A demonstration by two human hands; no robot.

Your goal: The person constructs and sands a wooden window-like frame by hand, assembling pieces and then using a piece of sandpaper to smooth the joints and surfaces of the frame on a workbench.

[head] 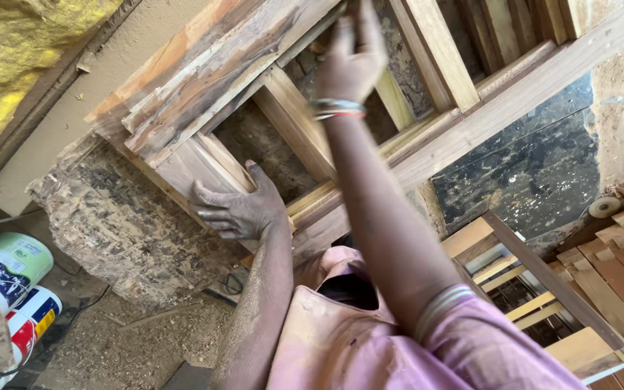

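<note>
The left hand (236, 209) lies flat, fingers spread, on the near left corner of a wooden frame (305, 137), pressing on it without closing round it. The right hand (352, 61) reaches to the far side, fingers bent on a frame slat; how tight its grip is cannot be told. The frame rests on a worn surface (120, 224). Paint tubs (16, 282) stand at left on the dusty floor (131, 347).
</note>
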